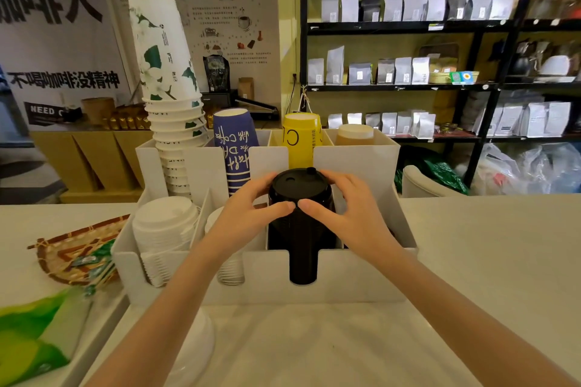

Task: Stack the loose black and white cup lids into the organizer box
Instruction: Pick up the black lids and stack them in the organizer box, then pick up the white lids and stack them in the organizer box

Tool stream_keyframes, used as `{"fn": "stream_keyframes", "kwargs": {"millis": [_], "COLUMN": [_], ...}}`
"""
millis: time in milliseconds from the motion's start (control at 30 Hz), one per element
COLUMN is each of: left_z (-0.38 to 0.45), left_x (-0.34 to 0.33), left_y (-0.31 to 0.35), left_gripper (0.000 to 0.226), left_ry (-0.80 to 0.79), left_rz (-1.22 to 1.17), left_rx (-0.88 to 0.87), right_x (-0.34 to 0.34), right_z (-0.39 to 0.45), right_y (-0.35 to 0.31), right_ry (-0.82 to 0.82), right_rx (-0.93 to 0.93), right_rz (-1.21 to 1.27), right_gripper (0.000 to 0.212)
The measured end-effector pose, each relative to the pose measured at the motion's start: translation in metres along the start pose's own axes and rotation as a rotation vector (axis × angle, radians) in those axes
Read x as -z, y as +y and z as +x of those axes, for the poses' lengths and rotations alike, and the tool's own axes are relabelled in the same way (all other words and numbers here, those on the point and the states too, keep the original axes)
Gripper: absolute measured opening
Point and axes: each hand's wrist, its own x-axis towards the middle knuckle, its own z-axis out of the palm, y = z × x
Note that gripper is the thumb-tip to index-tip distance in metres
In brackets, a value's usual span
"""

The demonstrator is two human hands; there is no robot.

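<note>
A stack of black lids (pixel 298 198) is held from both sides above the third front compartment of the white organizer box (pixel 361 273) on the counter (pixel 490 248). The left hand (pixel 248 214) and right hand (pixel 349 214) are clamped on it, fingers (pixel 333 177) curled around the top lid. White lids (pixel 163 229) fill the leftmost compartment.

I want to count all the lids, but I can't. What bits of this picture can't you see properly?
Head view only:
- Tall stack of black plastic lids: its lower part sits behind the white organizer box front wall; both hands' grip covers its sides.
- Narrow stack of white lids: the left hand and forearm cover most of it.
- White round object at the bottom: blurred, under the left arm.
</note>
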Motion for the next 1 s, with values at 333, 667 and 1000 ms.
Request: {"fn": "stream_keyframes", "kwargs": {"millis": [333,667,1000], "left_z": [-0.018,-0.108,-0.174], "left_x": [0.013,0.067,0.086], "left_y": [0.002,-0.034,-0.097], "left_gripper": [0.069,0.057,0.106], "left_ry": [0.031,0.211,0.030], "left_rz": [0.062,0.138,0.467], "left_rx": [0.004,0.054,0.363], "right_x": [0.009,-0.056,-0.125], "right_z": [-0.009,-0.078,-0.108], "right_y": [-0.023,-0.064,-0.062], "right_ry": [0.069,-0.152,-0.634], "right_rx": [-0.004,0.156,-0.068], "right_rz": [0.024,0.124,0.078], "right_gripper": [0.066,0.043,0.088]}}
